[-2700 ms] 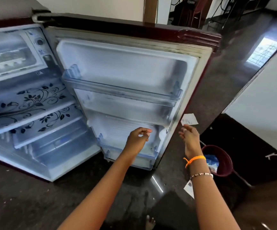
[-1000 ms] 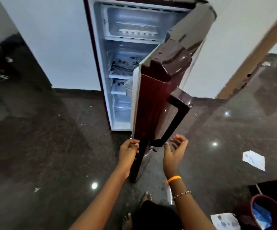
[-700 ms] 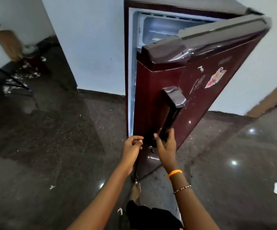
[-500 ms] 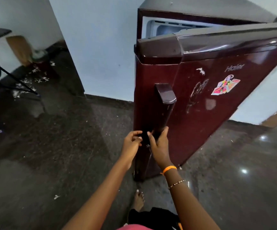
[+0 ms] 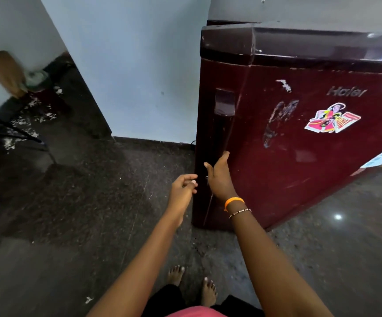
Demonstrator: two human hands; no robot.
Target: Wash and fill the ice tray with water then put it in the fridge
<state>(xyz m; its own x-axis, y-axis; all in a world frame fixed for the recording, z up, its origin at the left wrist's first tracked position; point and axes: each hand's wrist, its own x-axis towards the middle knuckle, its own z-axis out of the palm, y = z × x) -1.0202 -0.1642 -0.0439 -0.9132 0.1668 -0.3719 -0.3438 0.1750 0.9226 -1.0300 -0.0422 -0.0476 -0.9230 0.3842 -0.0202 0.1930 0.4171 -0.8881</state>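
Fridge door (image 5: 299, 133) now shut; right hand (image 5: 218, 179) against it.

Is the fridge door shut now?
Shut, as far as the view shows. The fridge door lies flush with the cabinet, no interior visible. The right hand rests open at the handle.

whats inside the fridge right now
Nothing inside shows: the maroon fridge door is shut and covers the interior. Only the right hand rests by the door's handle edge.

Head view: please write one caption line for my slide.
Right hand open against the shut dark red fridge door by its handle, left hand loosely curled beside it.
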